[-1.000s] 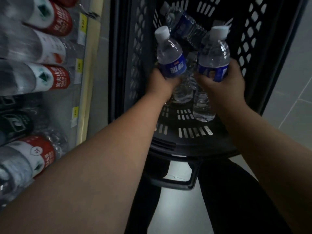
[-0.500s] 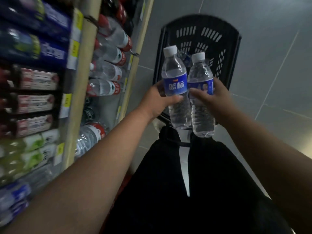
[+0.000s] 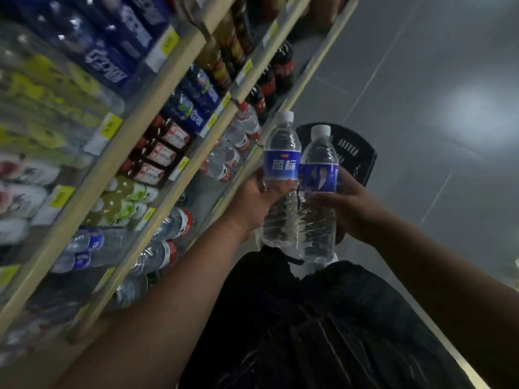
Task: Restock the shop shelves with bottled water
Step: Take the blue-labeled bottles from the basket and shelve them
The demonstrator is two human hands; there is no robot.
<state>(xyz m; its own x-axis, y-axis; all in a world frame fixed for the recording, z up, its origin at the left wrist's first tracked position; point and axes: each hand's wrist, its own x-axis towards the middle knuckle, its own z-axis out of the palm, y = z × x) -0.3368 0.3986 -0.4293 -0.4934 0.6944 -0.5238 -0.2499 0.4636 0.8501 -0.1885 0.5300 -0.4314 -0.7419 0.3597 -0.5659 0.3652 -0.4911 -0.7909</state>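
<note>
Water bottles occupied both hands at the centre of the frame. The left hand [image 3: 251, 199] gripped the left bottle [image 3: 281, 164], its fingers curled round the clear body just below the blue label. The right hand [image 3: 349, 210] gripped the right bottle [image 3: 320, 171] in the same way, with its thumb across the front under the label. The 2 bottles stood roughly upright, white caps up, side by side and touching or nearly so. They were held in the air beside the lower right end of the shelves [image 3: 92, 186] and above the dark trousers [image 3: 309, 318] at the bottom of the frame. Behind the right bottle, right of centre, the black basket [image 3: 358, 154] sat on the grey floor [image 3: 421, 80]; its contents were hidden. The shelves ran diagonally across the left half of the frame, their pale rails carrying yellow price tags [image 3: 108, 127]. Red-labelled water [image 3: 240, 130] lay in rows on the lowest visible tier, just left of the left bottle. Blue-labelled bottles [image 3: 112, 60] filled the upper left, blurred. Both forearms reached in from the bottom edge.
</note>
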